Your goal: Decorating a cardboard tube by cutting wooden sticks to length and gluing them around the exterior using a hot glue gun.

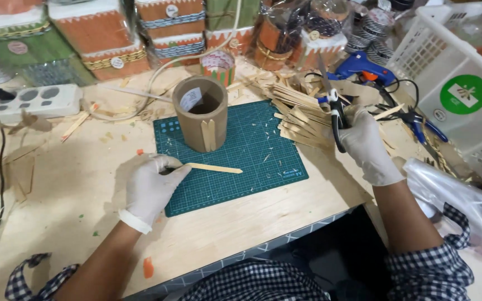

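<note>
Pale plywood makes up the surface under my arms, littered with wood scraps. Nearest me, my left hand, in a white glove, rests at the left edge of the green cutting mat; its grip is closed round one end of a flat wooden stick, pinched between thumb and fingers, and the stick lies across the mat pointing right. My right hand, gloved too, sits beyond the mat's right edge, its grip shut on a pair of black-handled scissors held blades upward. Just past that hand a loose heap of wooden sticks spreads from the mat's far right corner. On the far part of the mat stands an upright brown cardboard tube, open at the top, with two sticks fixed side by side on its near wall. Blue-handled pliers lie to the right of my right hand, near a white plastic basket. Farther back lies a blue glue gun, a white power strip sits at the far left, and wrapped orange and green boxes line the back.
</note>
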